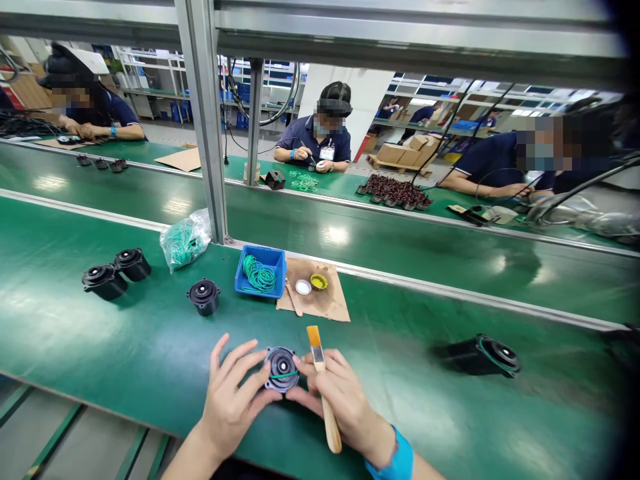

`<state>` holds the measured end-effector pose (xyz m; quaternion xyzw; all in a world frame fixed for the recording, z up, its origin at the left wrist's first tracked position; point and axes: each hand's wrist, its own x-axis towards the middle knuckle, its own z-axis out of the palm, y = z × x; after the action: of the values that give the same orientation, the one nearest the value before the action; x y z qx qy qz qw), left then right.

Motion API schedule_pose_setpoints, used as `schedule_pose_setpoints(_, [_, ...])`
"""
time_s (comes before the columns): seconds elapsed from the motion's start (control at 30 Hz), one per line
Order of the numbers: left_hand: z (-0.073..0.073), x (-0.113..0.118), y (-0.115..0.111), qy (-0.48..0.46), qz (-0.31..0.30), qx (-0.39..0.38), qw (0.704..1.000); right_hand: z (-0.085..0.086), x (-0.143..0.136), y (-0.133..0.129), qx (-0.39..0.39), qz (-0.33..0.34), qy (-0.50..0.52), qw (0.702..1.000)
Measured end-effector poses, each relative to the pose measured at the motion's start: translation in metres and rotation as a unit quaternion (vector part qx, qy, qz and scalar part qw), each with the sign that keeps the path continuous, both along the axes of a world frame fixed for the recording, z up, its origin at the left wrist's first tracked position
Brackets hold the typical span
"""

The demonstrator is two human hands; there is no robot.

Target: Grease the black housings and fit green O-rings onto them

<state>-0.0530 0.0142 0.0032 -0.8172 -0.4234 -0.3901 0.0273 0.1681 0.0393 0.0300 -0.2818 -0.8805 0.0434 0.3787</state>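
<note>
A round black motor housing [283,363] stands on the green bench at the middle front, its ringed top facing up. A thin green rubber ring [284,375] lies across that top. My left hand [235,383] grips the housing's left side between thumb and index finger, the other fingers spread. My right hand [337,390] holds a flat paint brush [318,360] with a wooden handle, its orange bristles pointing away from me. That hand's thumb and fingertips also touch the right side of the housing and the ring.
A blue bin [239,279] holds green rings beside cardboard [340,303] with a yellow-filled cup [319,282]. More black housings [204,297] stand left; one with a green ring [483,355] is at right. A bag of rings [185,240] leans by a metal post [203,120]. Co-workers [320,137] sit opposite.
</note>
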Motion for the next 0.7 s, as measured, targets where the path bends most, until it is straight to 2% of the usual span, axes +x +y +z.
schedule_pose_setpoints(0.17, [0.002,0.011,-0.010,-0.021,0.037,0.017,0.999,-0.007,-0.003,-0.015,0.026,-0.021,0.033,0.999])
schedule_pose_setpoints(0.33, [0.002,0.018,-0.016,-0.022,0.031,0.046,0.998,-0.011,-0.003,-0.021,0.052,0.010,0.005,0.999])
schedule_pose_setpoints(0.43, [-0.001,0.017,-0.017,-0.023,0.029,0.055,0.998,-0.009,-0.001,-0.018,0.028,0.036,0.029,0.999])
schedule_pose_setpoints(0.47, [-0.002,0.017,-0.017,-0.031,0.028,0.052,0.998,-0.007,0.000,-0.017,-0.002,0.038,0.057,0.998])
schedule_pose_setpoints(0.53, [-0.004,0.017,-0.016,-0.072,0.039,0.018,0.996,0.001,0.003,-0.014,-0.114,0.020,0.133,0.984])
schedule_pose_setpoints(0.57, [-0.005,0.017,-0.015,-0.101,0.050,-0.018,0.993,0.005,0.005,-0.013,-0.188,0.009,0.176,0.966])
schedule_pose_setpoints(0.63, [-0.007,0.018,-0.012,-0.150,0.073,-0.118,0.979,0.015,0.010,-0.011,-0.321,-0.002,0.256,0.912])
schedule_pose_setpoints(0.7, [-0.009,0.020,-0.009,-0.169,0.079,-0.204,0.961,0.023,0.015,-0.008,-0.406,-0.013,0.313,0.858])
